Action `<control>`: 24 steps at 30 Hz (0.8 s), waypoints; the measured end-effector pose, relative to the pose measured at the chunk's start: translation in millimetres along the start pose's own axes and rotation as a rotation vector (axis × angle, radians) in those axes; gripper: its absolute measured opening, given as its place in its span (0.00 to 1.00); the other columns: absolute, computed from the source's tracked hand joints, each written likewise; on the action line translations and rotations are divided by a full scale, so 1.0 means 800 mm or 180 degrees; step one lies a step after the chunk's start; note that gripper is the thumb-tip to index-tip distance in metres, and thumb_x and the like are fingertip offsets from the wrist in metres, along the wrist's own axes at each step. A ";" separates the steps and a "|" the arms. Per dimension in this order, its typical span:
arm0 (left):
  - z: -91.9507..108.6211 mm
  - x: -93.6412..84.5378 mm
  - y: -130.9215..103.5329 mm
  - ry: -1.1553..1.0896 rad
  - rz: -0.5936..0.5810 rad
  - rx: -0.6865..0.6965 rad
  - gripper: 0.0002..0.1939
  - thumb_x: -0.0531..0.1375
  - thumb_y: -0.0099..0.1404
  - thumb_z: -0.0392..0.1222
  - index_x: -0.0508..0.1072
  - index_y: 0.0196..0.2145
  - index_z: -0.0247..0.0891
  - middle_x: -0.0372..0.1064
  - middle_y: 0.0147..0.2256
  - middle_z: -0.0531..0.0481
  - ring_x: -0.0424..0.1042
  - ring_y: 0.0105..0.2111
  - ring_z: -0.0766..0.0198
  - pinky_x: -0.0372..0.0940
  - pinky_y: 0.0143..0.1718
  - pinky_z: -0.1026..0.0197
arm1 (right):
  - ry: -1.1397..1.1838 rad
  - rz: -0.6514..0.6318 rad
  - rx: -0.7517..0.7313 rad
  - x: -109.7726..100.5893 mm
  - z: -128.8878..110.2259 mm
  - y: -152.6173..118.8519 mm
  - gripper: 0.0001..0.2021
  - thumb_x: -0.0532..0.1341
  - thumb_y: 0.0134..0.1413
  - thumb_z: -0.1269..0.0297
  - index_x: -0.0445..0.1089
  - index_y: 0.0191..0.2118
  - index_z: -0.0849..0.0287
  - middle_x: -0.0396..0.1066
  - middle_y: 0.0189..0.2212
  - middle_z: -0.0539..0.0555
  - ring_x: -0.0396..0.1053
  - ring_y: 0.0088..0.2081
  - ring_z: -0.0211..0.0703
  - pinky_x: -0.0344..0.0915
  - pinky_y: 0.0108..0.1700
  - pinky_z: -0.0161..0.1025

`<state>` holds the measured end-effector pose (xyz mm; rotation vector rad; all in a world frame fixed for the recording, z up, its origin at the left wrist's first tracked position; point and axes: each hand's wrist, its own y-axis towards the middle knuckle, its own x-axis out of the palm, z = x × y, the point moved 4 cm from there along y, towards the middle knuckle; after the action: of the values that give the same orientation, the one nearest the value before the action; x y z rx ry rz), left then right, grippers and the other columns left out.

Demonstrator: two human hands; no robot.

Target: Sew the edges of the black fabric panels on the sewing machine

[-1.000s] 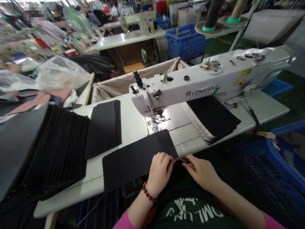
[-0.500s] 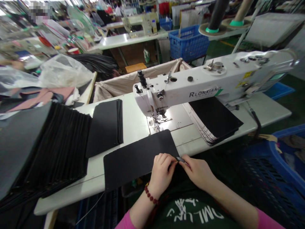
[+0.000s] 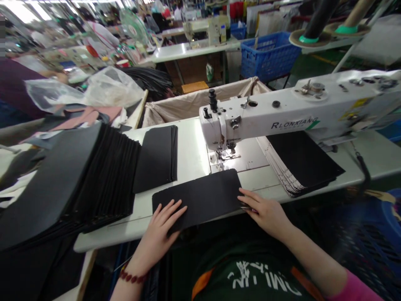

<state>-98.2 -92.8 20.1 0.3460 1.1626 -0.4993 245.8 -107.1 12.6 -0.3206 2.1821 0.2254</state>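
A black panel (image 3: 203,196) lies on the table's front edge, just before the needle area of a white sewing machine (image 3: 257,121). My left hand (image 3: 164,221) rests on the panel's left end with its fingers spread. At the right end, my right hand (image 3: 263,211) touches the panel's edge with its fingertips and has a small snipping tool (image 3: 248,208) tucked in its fingers. A thin stack of black panels (image 3: 156,159) lies left of the machine. Under the machine arm sits another stack of black pieces (image 3: 303,161) with pale edges.
A tall pile of black panels (image 3: 106,179) stands at the left. Behind the table hangs a beige cloth bin (image 3: 200,100). Blue baskets are at the back (image 3: 269,54) and lower right (image 3: 376,230). Thread cones stand at the upper right. Part of a person shows at far left.
My left hand has left the panel's right corner and moved to its left end, fingers spreading. My right hand now touches the right edge. The panel lies flatter, and the view has shifted left.
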 end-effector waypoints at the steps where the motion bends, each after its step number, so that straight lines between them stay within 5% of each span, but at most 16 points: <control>1: -0.010 -0.006 -0.010 -0.0158 -0.0016 -0.0036 0.24 0.55 0.68 0.37 0.62 0.60 0.49 0.60 0.61 0.49 0.57 0.63 0.51 0.45 0.65 0.36 | 0.0183 0.0010 -0.0055 -0.002 -0.001 0.003 0.17 0.55 0.63 0.67 0.66 0.55 0.48 0.64 0.60 0.50 0.73 0.45 0.44 0.67 0.46 0.41; 5: -0.027 -0.047 -0.037 -0.1156 0.0673 -0.0738 0.12 0.59 0.66 0.42 0.74 0.47 0.46 0.74 0.48 0.51 0.68 0.55 0.54 0.58 0.61 0.47 | 0.0999 0.0362 0.0202 -0.032 -0.002 0.015 0.09 0.54 0.65 0.61 0.70 0.45 0.53 0.74 0.41 0.50 0.71 0.43 0.43 0.66 0.45 0.37; 9: -0.023 -0.075 -0.042 -0.1912 0.1537 -0.2010 0.11 0.65 0.60 0.49 0.75 0.39 0.43 0.75 0.34 0.53 0.75 0.35 0.59 0.70 0.36 0.63 | 0.1400 0.0731 0.0704 -0.065 -0.005 0.020 0.11 0.56 0.63 0.55 0.69 0.40 0.55 0.71 0.33 0.49 0.69 0.36 0.41 0.64 0.39 0.35; 12: -0.013 -0.072 -0.033 -0.2762 0.1440 -0.2566 0.16 0.66 0.58 0.53 0.74 0.41 0.43 0.73 0.29 0.55 0.72 0.26 0.62 0.66 0.22 0.67 | 0.1618 0.0706 0.0871 -0.074 -0.006 0.019 0.12 0.57 0.62 0.53 0.69 0.39 0.56 0.69 0.31 0.49 0.67 0.33 0.41 0.62 0.35 0.35; 15: -0.004 -0.069 -0.025 -0.3287 0.1341 -0.2738 0.19 0.66 0.56 0.53 0.74 0.43 0.43 0.72 0.27 0.55 0.70 0.23 0.63 0.65 0.20 0.67 | 0.1722 0.0695 0.0945 -0.076 -0.005 0.016 0.13 0.57 0.61 0.52 0.69 0.39 0.57 0.69 0.31 0.49 0.66 0.33 0.41 0.62 0.34 0.35; 24: 0.033 -0.088 -0.016 -0.3221 0.1232 -0.2626 0.25 0.66 0.57 0.54 0.74 0.49 0.39 0.76 0.35 0.48 0.71 0.26 0.62 0.64 0.23 0.66 | 0.1581 0.0710 0.1159 -0.074 0.011 0.003 0.16 0.59 0.58 0.49 0.71 0.41 0.56 0.72 0.33 0.50 0.70 0.35 0.45 0.65 0.37 0.37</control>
<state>-106.1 -103.2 95.5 -0.3818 0.2201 0.1863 285.8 -93.7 55.6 0.0873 2.6911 -0.1497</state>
